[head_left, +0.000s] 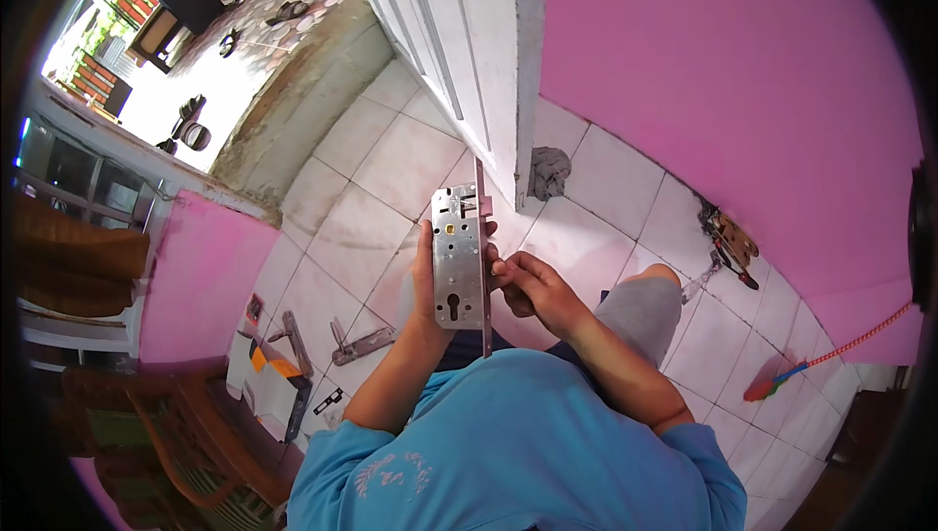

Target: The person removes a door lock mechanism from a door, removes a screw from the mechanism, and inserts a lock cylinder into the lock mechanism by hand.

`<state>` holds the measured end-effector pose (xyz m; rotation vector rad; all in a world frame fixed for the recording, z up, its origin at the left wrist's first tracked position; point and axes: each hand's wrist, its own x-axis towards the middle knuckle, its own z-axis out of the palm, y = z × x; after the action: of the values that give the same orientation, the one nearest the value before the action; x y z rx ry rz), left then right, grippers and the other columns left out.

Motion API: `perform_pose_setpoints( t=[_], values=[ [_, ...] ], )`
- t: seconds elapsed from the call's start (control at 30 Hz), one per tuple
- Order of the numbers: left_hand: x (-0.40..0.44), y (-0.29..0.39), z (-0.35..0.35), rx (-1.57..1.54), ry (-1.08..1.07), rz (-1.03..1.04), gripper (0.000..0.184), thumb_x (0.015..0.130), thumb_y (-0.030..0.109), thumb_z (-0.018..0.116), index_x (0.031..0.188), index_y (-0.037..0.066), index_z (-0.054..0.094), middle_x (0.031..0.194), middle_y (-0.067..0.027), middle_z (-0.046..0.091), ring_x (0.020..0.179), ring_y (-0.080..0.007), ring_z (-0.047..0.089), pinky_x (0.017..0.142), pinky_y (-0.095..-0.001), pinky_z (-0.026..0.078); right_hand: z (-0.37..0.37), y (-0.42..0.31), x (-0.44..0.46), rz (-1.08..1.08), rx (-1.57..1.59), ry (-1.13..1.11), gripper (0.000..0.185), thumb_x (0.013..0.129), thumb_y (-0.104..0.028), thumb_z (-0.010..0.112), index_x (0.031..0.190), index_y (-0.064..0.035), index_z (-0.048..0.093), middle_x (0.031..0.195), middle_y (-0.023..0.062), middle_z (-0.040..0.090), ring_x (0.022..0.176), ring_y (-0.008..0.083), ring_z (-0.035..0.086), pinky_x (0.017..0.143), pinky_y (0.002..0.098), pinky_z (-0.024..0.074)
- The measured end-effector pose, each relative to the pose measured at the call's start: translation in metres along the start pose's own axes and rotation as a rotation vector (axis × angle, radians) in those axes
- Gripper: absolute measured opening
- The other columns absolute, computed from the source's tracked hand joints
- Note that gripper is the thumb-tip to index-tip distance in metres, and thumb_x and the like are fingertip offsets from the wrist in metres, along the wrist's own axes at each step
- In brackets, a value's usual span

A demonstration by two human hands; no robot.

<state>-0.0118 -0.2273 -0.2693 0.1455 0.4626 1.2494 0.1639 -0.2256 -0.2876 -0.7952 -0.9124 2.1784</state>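
Note:
A silver metal mortise lock case (pixel 459 272) with a long faceplate stands upright in front of my chest. My left hand (pixel 426 282) is wrapped round its left side and back, with fingertips showing beyond the faceplate. At the faceplate's right side is my right hand (pixel 535 289), its thumb and index finger pinched together close to the plate. Whatever small thing may be between those fingers is too small to make out. The edge of a white door (pixel 528 72) rises just beyond the lock.
Door handles with long plates (pixel 363 345) and an orange-and-black item (pixel 276 363) lie on the tiled floor at left. A grey cloth (pixel 550 172) sits by the door. Tools (pixel 731 243) lie near the pink wall (pixel 743 62). A wooden chair (pixel 186 433) is at lower left.

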Motion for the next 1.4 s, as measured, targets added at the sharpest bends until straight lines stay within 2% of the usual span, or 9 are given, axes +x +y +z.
perform_pose_setpoints(
  t=[0.3,0.4,0.53,0.8,0.87,0.97,1.17,1.2,1.4],
  values=[
    [-0.003,0.010,0.001,0.185,0.003,0.033,0.079,0.098,0.065,0.024,0.131,-0.003,0.050,0.092,-0.0162,0.063,0.083,-0.0291,0.066,0.073,-0.0440,0.058,-0.004,-0.003,0.003,0.129,0.245,0.117,0.017,0.099,-0.023,0.050,0.092,-0.0083,0.052,0.074,0.0007,0.049,0.058,0.0119,0.041,0.051,0.0262,0.0318],
    [0.001,0.015,-0.004,0.213,-0.008,0.080,0.080,0.098,0.065,0.023,0.131,-0.003,0.050,0.090,-0.0163,0.064,0.082,-0.0280,0.066,0.073,-0.0425,0.057,-0.034,0.020,0.012,0.076,0.138,0.209,0.014,0.097,-0.021,0.051,0.091,-0.0096,0.053,0.085,0.0060,0.063,0.066,0.0134,0.056,0.056,0.0267,0.0420],
    [0.004,0.022,-0.009,0.255,-0.029,0.118,0.081,0.097,0.067,0.023,0.129,-0.003,0.050,0.087,-0.0159,0.064,0.078,-0.0263,0.065,0.071,-0.0393,0.056,-0.073,0.050,0.032,0.176,-0.062,0.381,0.009,0.095,-0.014,0.054,0.092,-0.0067,0.050,0.089,0.0098,0.065,0.068,0.0128,0.060,0.055,0.0255,0.0442],
    [-0.004,0.029,-0.003,0.195,-0.017,0.140,0.083,0.097,0.067,0.026,0.128,-0.006,0.051,0.085,-0.0171,0.064,0.072,-0.0257,0.062,0.065,-0.0362,0.051,-0.145,0.148,0.063,0.355,-0.390,0.473,0.017,0.097,-0.017,0.056,0.095,-0.0028,0.048,0.083,0.0103,0.064,0.058,0.0126,0.055,0.045,0.0251,0.0405],
    [-0.005,0.030,-0.002,0.196,-0.022,0.145,0.083,0.097,0.068,0.026,0.128,-0.006,0.050,0.086,-0.0172,0.064,0.071,-0.0256,0.062,0.065,-0.0360,0.051,-0.153,0.161,0.062,0.405,-0.669,0.494,0.023,0.096,-0.023,0.057,0.096,-0.0014,0.049,0.078,0.0096,0.065,0.057,0.0133,0.058,0.044,0.0264,0.0434],
    [-0.006,0.030,0.000,0.185,-0.030,0.153,0.084,0.097,0.068,0.027,0.128,-0.007,0.050,0.086,-0.0171,0.064,0.072,-0.0252,0.063,0.064,-0.0361,0.051,-0.159,0.161,0.066,0.433,-0.757,0.499,0.026,0.096,-0.027,0.057,0.094,-0.0017,0.053,0.078,0.0099,0.066,0.061,0.0148,0.061,0.050,0.0300,0.0477],
    [-0.005,0.027,-0.004,0.064,-0.106,0.171,0.082,0.096,0.068,0.029,0.128,-0.005,0.050,0.086,-0.0147,0.063,0.071,-0.0245,0.062,0.062,-0.0358,0.052,-0.186,0.180,0.077,0.276,-0.785,0.536,0.021,0.097,-0.024,0.056,0.096,-0.0040,0.050,0.076,0.0061,0.060,0.050,0.0100,0.049,0.040,0.0260,0.0374],
    [-0.005,0.027,-0.006,0.070,-0.100,0.177,0.082,0.096,0.068,0.029,0.128,-0.005,0.050,0.086,-0.0147,0.063,0.071,-0.0245,0.062,0.062,-0.0358,0.052,-0.183,0.176,0.076,0.329,-0.789,0.563,0.028,0.093,-0.028,0.057,0.097,-0.0004,0.058,0.084,0.0129,0.069,0.080,0.0251,0.066,0.075,0.0375,0.0512],
    [-0.009,0.026,-0.006,-0.151,-0.205,0.163,0.069,0.101,0.056,0.035,0.131,-0.004,0.049,0.090,-0.0113,0.059,0.072,-0.0170,0.055,0.059,-0.0281,0.050,-0.168,0.172,0.084,0.323,-0.850,0.516,0.029,0.094,-0.029,0.056,0.098,-0.0007,0.057,0.087,0.0156,0.068,0.084,0.0274,0.066,0.078,0.0386,0.0507]
  ],
)
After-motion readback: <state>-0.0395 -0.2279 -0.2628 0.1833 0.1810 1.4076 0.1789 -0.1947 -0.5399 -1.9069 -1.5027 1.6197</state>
